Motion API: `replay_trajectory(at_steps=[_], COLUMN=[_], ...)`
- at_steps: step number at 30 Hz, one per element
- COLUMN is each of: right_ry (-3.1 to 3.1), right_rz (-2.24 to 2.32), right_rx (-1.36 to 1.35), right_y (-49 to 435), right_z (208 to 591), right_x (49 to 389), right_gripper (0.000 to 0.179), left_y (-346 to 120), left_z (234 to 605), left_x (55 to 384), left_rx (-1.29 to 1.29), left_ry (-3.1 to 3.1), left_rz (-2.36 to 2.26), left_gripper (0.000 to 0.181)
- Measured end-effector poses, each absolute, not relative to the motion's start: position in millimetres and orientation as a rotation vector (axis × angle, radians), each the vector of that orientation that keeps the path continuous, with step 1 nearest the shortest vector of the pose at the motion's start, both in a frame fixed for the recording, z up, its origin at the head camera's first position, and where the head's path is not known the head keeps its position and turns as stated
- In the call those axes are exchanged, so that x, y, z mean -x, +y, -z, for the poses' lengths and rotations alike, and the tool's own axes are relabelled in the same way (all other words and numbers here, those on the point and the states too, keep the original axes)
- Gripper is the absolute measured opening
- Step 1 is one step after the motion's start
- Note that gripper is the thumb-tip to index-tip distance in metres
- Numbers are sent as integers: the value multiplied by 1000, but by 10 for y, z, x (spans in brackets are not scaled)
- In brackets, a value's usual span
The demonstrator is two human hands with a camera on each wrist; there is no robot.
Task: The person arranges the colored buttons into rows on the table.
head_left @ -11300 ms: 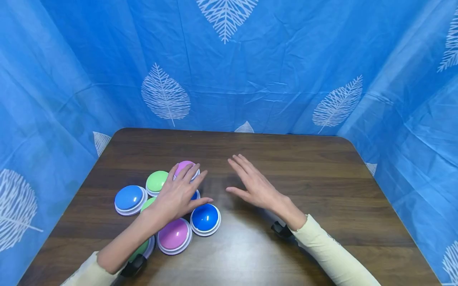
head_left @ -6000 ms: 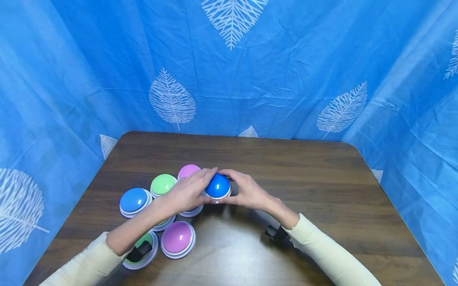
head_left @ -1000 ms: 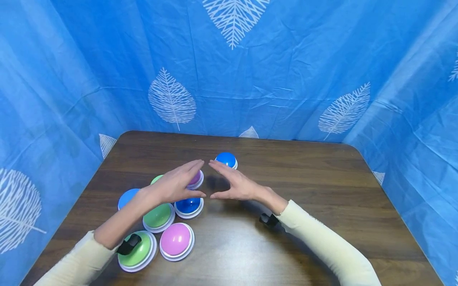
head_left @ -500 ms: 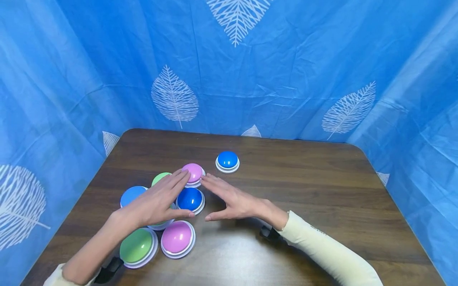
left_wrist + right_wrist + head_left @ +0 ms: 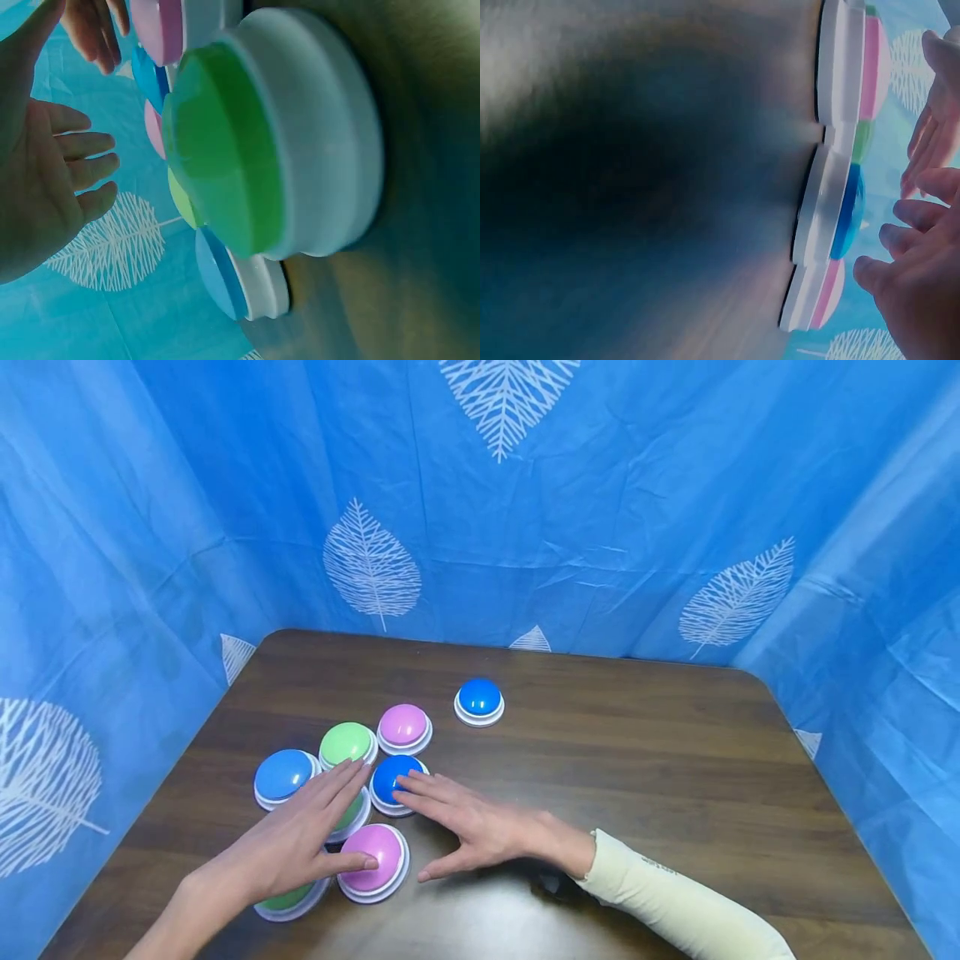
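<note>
Domed push buttons with white bases sit in a cluster on the table's left half. My left hand (image 5: 288, 843) hovers palm down with straight fingers over the middle green button (image 5: 352, 814) and the front green button (image 5: 288, 900). In the head view its thumb overlaps the front pink button (image 5: 386, 847). Over the right side of the dark blue button (image 5: 388, 778) my right hand (image 5: 480, 827) is held, fingers extended, gripping nothing. In the left wrist view, the left palm (image 5: 41, 165) is raised clear of the large green button (image 5: 225, 150).
A separate blue button (image 5: 480, 697) stands farther back. The cluster also has a back pink button (image 5: 403, 725), a light green button (image 5: 347, 742) and a left blue button (image 5: 281, 774). A blue leaf-print curtain (image 5: 600, 510) surrounds the wooden table (image 5: 675, 760).
Both hands gripped a blue button, lifted from the cluster's right side, and it now stands alone farther back. Since then the hands have let go and moved toward the front, over the cluster.
</note>
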State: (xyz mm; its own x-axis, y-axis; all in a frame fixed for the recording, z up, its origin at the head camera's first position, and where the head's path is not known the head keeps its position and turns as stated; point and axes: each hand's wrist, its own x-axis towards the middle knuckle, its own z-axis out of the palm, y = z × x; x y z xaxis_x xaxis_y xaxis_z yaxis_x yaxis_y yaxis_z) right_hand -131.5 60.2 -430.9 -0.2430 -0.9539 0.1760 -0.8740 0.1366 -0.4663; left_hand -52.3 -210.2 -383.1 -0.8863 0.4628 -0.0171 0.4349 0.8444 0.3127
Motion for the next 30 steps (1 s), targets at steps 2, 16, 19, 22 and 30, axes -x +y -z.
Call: replay_trajectory(at_steps=[2,16,19,22,30], right_ry=[2250,2300,2331,2343,2344], right_rz=[698,472,425,394,422], right_rx=[1841,2004,2009,1992,1951], right_y=[586,447,415,382,328], right_z=[4313,4354,4365,4370,4380], right_x=[1283,1088,1063,1050,1042], right_gripper=[96,93,92,92,86], left_y=[-2117,-2179,-2169,-2159,-2140], left_z=[3857,4248,4278,4289,4316], left_x=[464,169,134,113,134], left_rx=[-724,-1002,-962,-920,-997], left_ry=[2939,3153,3129,3116,3160], left_rz=[-466,-465,-468,-458,-482], left_gripper=[103,102,104,106,102])
